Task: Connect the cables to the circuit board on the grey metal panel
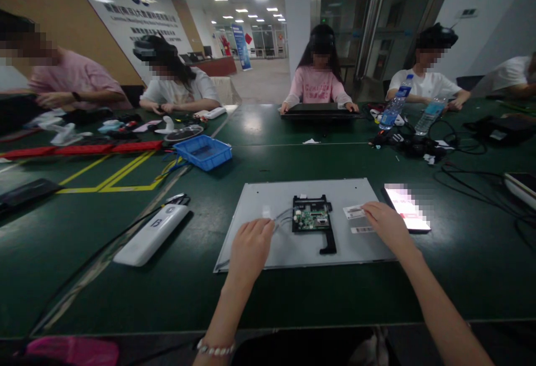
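Note:
A flat grey-white panel (310, 251) lies on the table in front of me. Fixed at its middle is a green circuit board (311, 220) in a black plastic bracket (329, 241). My left hand (251, 246) is over the panel's left part, fingers closed on the thin grey cable (283, 215) that runs to the board's left side. On the panel's right side, my right hand (389, 226) has its fingertips together at the edge of a white label (354, 211); whether they grip it is hidden. Just below that is a barcode label (362, 230).
Right of the panel lies a lit phone (407, 208). A white power bank (153, 235) with a black cable lies to the left, a blue tray (203, 152) beyond it. Water bottles (396, 104) and tangled cables are at the far right. Several people sit opposite, one holding a black panel (320, 111).

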Motion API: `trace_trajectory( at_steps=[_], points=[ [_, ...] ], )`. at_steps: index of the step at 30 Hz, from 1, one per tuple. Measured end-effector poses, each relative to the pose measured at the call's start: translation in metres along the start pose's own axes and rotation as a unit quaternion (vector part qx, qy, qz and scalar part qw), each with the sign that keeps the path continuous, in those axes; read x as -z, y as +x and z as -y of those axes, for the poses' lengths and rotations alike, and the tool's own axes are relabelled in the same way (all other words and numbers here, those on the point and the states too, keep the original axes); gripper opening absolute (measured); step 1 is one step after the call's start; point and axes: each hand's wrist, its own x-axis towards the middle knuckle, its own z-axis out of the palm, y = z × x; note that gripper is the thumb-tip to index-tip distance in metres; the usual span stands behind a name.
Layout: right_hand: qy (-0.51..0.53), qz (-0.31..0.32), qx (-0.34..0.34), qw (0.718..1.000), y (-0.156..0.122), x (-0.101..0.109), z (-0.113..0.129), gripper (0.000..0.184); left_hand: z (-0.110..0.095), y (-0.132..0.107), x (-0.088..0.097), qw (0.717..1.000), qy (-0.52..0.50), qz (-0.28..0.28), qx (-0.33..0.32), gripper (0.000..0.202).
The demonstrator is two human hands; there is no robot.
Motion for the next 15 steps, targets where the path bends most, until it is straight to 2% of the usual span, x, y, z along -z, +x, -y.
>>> trace_trajectory(
  at_steps=[2, 4, 8, 15],
  points=[
    [-0.014, -0.013, -0.010, 1.000, -0.001, -0.003, -0.001, 0.034, 0.009, 0.006, 0.003, 0.999, -0.004, -0.037, 0.024, 0.027],
    [-0.025, -0.008, -0.009, 1.000, -0.002, -0.005, 0.000, 0.034, 0.017, 0.010, 0.001, 0.998, -0.006, -0.046, 0.040, 0.028],
    [-0.024, 0.004, -0.005, 1.000, -0.002, -0.006, 0.003, 0.036, 0.026, 0.013, -0.011, 0.998, -0.006, -0.017, 0.052, 0.028],
    [0.009, -0.033, 0.001, 0.999, 0.005, 0.006, 0.024, 0.037, 0.031, 0.009, -0.024, 0.997, -0.042, 0.003, 0.059, 0.028]
  ],
)
